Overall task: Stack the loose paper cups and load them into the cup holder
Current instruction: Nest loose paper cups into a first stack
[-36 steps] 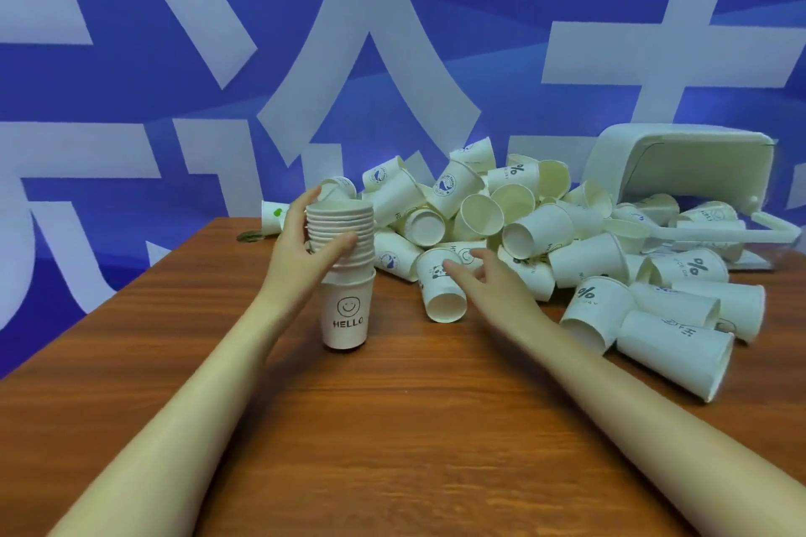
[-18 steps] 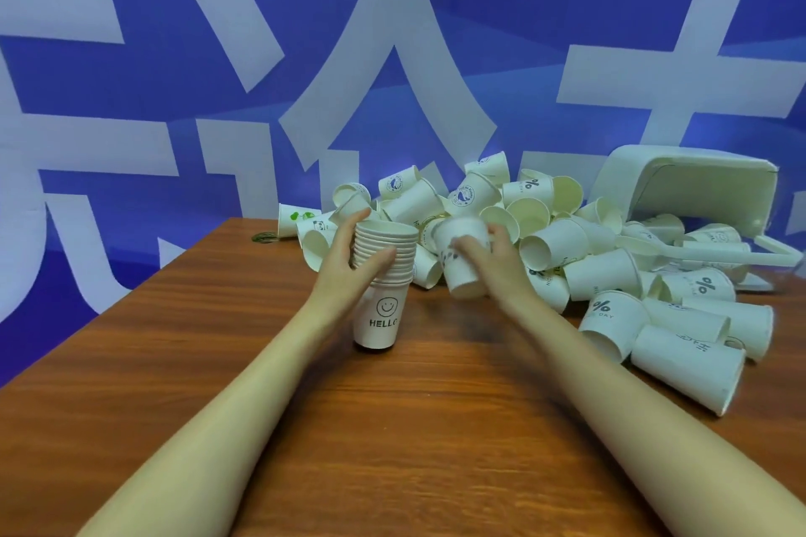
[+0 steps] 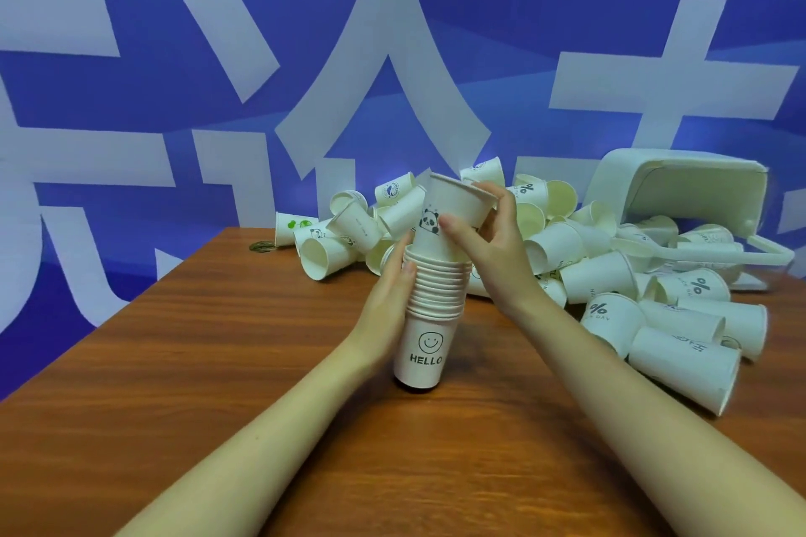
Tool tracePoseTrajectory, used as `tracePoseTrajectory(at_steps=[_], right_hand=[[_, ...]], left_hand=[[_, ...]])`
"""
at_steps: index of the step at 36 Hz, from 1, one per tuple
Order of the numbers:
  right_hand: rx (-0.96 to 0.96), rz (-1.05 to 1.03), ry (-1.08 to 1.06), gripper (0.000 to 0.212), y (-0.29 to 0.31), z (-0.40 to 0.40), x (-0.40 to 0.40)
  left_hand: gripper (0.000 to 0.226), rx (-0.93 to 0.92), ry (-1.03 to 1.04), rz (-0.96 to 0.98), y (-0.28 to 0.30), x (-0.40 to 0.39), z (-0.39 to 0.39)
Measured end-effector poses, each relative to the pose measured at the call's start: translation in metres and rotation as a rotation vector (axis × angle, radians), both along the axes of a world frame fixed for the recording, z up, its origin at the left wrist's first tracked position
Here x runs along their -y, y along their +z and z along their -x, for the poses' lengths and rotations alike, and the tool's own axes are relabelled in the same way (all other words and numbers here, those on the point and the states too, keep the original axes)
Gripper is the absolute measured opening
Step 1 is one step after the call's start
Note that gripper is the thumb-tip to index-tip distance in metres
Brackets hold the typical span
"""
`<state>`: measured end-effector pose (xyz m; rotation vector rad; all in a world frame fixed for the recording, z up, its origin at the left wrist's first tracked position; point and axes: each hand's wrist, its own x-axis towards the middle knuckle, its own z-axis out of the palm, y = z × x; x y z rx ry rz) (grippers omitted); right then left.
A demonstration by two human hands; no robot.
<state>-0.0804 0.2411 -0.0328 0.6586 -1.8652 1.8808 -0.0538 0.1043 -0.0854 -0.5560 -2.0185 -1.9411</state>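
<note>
Since the earlier frame, the right hand (image 3: 493,240) has carried the panda cup (image 3: 453,209) onto the cup stack (image 3: 429,310), its base tilted into the top. The left hand (image 3: 390,296) grips the stack upright on the table (image 3: 218,384). Pushed down askew, the cup could jam or topple the stack.

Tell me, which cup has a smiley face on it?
The bottom cup of the stack that stands upright on the table. It shows a smiley face above the word HELLO; the cup going in on top shows a panda.
</note>
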Motion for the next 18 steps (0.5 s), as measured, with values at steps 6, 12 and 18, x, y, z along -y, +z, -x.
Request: tracePoseTrajectory(at_steps=[6, 12, 18], right_hand=[[-0.019, -0.234, 0.023, 0.048, -0.020, -0.004, -0.015], [-0.001, -0.321, 0.042, 0.051, -0.037, -0.008, -0.019], [0.022, -0.298, 0.079, 0.058, -0.050, -0.011, -0.019]], left_hand=[[0.052, -0.032, 0.025, -0.013, -0.001, -0.003, -0.001], [0.046, -0.036, 0.028, -0.021, -0.002, -0.002, -0.001], [0.032, -0.047, 0.026, -0.068, -0.005, -0.003, 0.002]])
